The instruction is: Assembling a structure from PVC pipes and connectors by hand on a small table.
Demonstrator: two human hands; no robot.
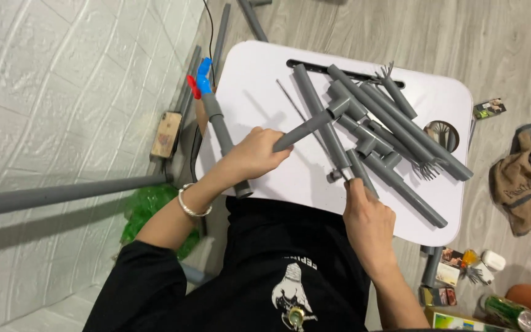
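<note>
grey plastic: we see pipe lengths and fittings heaped on a white worktop (pixel 259 74), which sits across our lap.
left hand: our left hand (pixel 254 154) is curled shut around the near end of a short grey pipe (pixel 305 127), fingers wrapped fully, thumb over the top.
held pipe: it slants up and to the right, clear of the worktop; its far end meets an elbow fitting (pixel 339 106) resting on the pile.
right hand: our right hand (pixel 369 222) is at the worktop's near edge, fingers pressed together and pinching the low end of a long grey pipe (pixel 324 120); the fingertips themselves are hidden.
pile: tee joints and straight lengths (pixel 401 132) cross one another just right of both hands.
beside: a valve pipe with blue and red handle (pixel 203 77) lies along the left edge, passing under our left wrist.
technique: we judge a straight, in-line push best, with the right hand bracing the long pipe so the fitting cannot twist.
risk: in our judgement, a crooked entry would jam the joint.
</note>
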